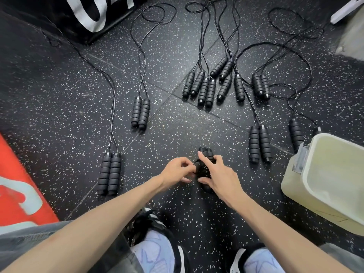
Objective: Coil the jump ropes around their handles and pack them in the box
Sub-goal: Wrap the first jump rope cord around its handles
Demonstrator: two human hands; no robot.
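Head view, looking down at the speckled rubber floor (167,174), me crouched over it. Biggest thing nearby is the plastic box (307,174) at my right, pale, lid open, clasp facing me. What I see of the inside is bare; far side is cut off by the frame, so I can't rule out anything there.

Uncoiled jump ropes (208,87) lie spread ahead: a cluster of handle pairs top centre, one pair (140,113) centre left, one (110,173) near left, one (259,143) just beside the box, cords trailing away up the floor. All unwound, I judge most of the job is left.

Work piece: one handle pair (204,154) right in front of me, on or just above the floor, can't tell which. Right hand (218,176) wraps over it, thumb under, forefinger lying along the top. Left hand (177,171) is right against it, fingertips pinching at the near end, I think on the cord, too thin and dark to confirm. Hands together, both on the bundle.

Doing it well, my take: keep both handles pinned parallel with the right, feed the turns with the left, tight and side by side, no crossing. Tuck the tail under the last wrap so it doesn't spring loose. Then straight into the box, laid flat along a wall to leave room for the rest.
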